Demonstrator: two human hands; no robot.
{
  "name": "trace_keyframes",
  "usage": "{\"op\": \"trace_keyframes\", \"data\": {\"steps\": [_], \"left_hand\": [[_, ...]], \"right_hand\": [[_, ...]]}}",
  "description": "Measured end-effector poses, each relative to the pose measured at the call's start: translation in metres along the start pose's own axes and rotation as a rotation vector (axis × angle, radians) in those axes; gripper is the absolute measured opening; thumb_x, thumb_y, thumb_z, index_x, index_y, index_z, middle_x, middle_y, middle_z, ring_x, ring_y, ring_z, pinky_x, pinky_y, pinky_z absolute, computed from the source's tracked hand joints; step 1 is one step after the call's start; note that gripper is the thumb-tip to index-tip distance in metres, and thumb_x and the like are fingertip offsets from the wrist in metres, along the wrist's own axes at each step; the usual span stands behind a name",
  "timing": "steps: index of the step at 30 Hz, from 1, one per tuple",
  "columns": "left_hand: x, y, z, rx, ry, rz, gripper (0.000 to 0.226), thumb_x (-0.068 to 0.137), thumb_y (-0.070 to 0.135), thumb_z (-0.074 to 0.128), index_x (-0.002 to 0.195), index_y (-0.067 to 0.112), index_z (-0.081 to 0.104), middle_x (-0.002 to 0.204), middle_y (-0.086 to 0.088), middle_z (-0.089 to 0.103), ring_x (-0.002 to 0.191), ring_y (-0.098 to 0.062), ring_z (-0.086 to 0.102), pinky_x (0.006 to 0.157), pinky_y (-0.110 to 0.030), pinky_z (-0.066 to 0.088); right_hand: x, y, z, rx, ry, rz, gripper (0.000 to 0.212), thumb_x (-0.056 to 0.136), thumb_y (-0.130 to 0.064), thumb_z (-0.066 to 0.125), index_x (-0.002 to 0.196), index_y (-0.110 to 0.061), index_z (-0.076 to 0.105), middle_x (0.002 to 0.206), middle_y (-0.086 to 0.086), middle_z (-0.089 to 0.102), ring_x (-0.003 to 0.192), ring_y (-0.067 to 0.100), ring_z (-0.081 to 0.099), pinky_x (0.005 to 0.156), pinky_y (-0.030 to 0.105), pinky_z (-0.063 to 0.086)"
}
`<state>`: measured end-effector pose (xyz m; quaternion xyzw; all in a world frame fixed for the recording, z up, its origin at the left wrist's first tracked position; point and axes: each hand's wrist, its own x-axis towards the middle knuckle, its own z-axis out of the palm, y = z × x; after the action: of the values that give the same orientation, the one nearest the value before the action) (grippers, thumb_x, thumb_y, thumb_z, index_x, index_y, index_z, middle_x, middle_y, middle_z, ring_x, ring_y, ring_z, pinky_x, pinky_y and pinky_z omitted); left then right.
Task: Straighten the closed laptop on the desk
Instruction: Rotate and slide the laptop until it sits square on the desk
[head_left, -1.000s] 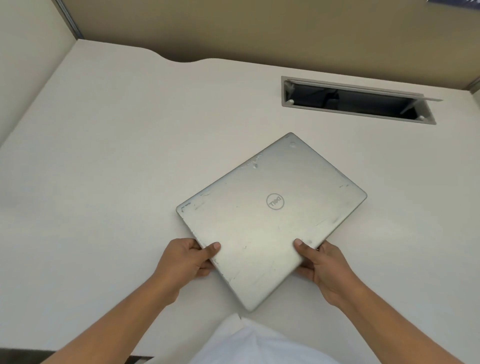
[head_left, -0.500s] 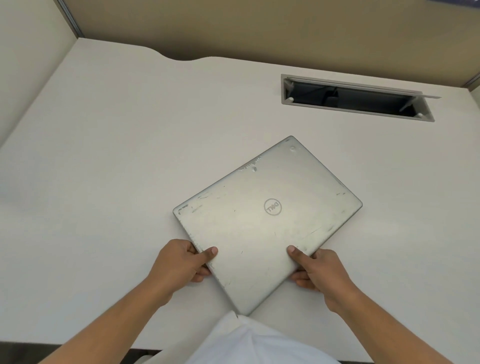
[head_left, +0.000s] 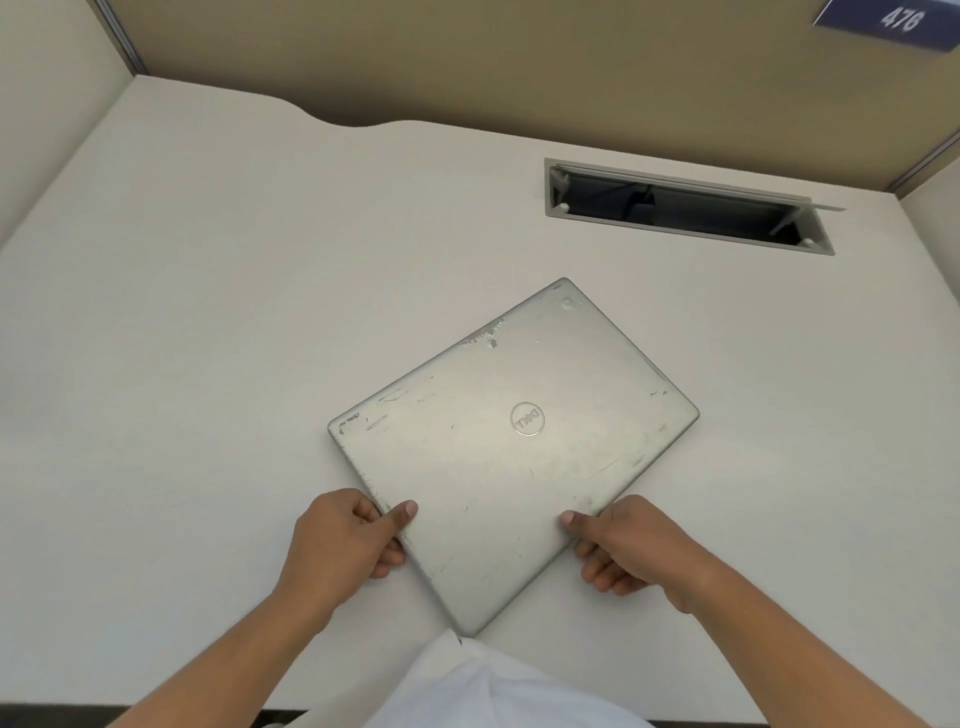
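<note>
On desk (head_left: 208, 312): closed silver laptop (head_left: 514, 447), scuffed, lying askew.

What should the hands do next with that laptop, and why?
Probably turn it clockwise. The laptop lies skewed on the desk, one corner pointing at the person, and the left hand and right hand grip the two near edges, so a small twist would square it.
</note>
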<state>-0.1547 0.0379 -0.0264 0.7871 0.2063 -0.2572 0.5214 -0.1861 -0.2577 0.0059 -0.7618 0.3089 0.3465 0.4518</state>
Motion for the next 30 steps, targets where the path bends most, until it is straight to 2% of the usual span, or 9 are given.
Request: {"op": "trace_keyframes", "data": {"steps": [3,5,8,11,13,16,19,24,30], "left_hand": [[-0.005,-0.002,0.005,-0.034,0.043,0.002,0.044,0.077,0.039,0.08,0.075,0.0,0.061,0.057,-0.007,0.075,0.055,-0.021,0.074,0.06,-0.039,0.062],[-0.009,-0.005,0.009,-0.044,0.102,0.016,0.036,0.077,0.037,0.08,0.077,0.005,0.064,0.056,-0.003,0.075,0.054,-0.019,0.073,0.064,-0.041,0.062],[-0.014,-0.009,0.012,-0.069,0.237,0.033,0.024,0.075,0.032,0.083,0.081,0.017,0.065,0.06,0.004,0.075,0.051,-0.014,0.072,0.069,-0.042,0.059],[-0.017,-0.011,0.017,-0.19,0.255,-0.015,0.025,0.075,0.026,0.084,0.09,0.018,0.066,0.077,0.0,0.075,0.055,-0.017,0.073,0.074,-0.048,0.061],[-0.019,-0.01,0.021,-0.262,0.239,-0.037,0.027,0.075,0.023,0.084,0.094,0.016,0.067,0.086,-0.005,0.074,0.064,-0.019,0.073,0.075,-0.049,0.062],[-0.022,-0.01,0.026,-0.31,0.212,-0.034,0.027,0.073,0.016,0.086,0.094,0.016,0.068,0.089,-0.005,0.074,0.076,-0.022,0.073,0.075,-0.046,0.062],[-0.023,-0.009,0.026,-0.339,0.181,-0.036,0.031,0.071,0.009,0.086,0.095,0.014,0.068,0.092,-0.005,0.075,0.084,-0.024,0.073,0.075,-0.042,0.061],[-0.019,-0.007,0.019,-0.47,0.168,-0.133,0.043,0.071,0.013,0.086,0.108,0.005,0.064,0.105,-0.012,0.069,0.091,-0.023,0.068,0.078,-0.039,0.058],[-0.015,0.001,0.018,-0.564,0.111,-0.239,0.026,0.075,0.021,0.084,0.091,0.005,0.071,0.101,-0.016,0.074,0.098,-0.028,0.069,0.076,-0.036,0.058]], "right_hand": [[-0.001,-0.001,-0.009,-0.094,0.075,-0.113,0.042,0.084,-0.046,0.069,0.065,-0.009,0.06,0.056,0.004,0.071,0.047,0.016,0.062,0.047,0.025,0.047],[0.004,-0.007,-0.02,-0.155,0.221,-0.231,0.038,0.083,-0.044,0.069,0.064,-0.012,0.058,0.059,0.002,0.073,0.051,0.013,0.065,0.052,0.028,0.05],[0.019,-0.026,-0.044,-0.218,0.476,-0.392,0.025,0.082,-0.039,0.071,0.067,-0.022,0.063,0.06,-0.001,0.07,0.053,0.006,0.061,0.053,0.023,0.045],[0.042,-0.046,-0.069,-0.231,0.661,-0.51,0.012,0.082,-0.032,0.072,0.078,-0.024,0.065,0.076,-0.006,0.071,0.069,0.01,0.064,0.068,0.027,0.049],[0.062,-0.055,-0.086,-0.28,0.72,-0.543,0.015,0.084,-0.031,0.07,0.093,-0.02,0.066,0.095,-0.002,0.07,0.082,0.017,0.064,0.078,0.03,0.049],[0.086,-0.063,-0.107,-0.356,0.703,-0.46,0.037,0.089,-0.038,0.064,0.119,-0.016,0.061,0.122,0.005,0.062,0.103,0.023,0.061,0.09,0.04,0.05],[0.101,-0.065,-0.116,-0.403,0.679,-0.396,0.047,0.091,-0.038,0.062,0.129,-0.012,0.057,0.132,0.01,0.058,0.116,0.028,0.058,0.098,0.043,0.048],[0.114,-0.078,-0.111,-0.217,0.651,-0.332,0.047,0.091,-0.043,0.059,0.12,-0.006,0.064,0.117,0.011,0.068,0.113,0.032,0.059,0.099,0.043,0.048],[0.118,-0.091,-0.104,-0.334,0.627,-0.301,0.051,0.091,-0.043,0.055,0.099,0.006,0.067,0.099,0.023,0.071,0.094,0.037,0.062,0.083,0.044,0.052]]}}
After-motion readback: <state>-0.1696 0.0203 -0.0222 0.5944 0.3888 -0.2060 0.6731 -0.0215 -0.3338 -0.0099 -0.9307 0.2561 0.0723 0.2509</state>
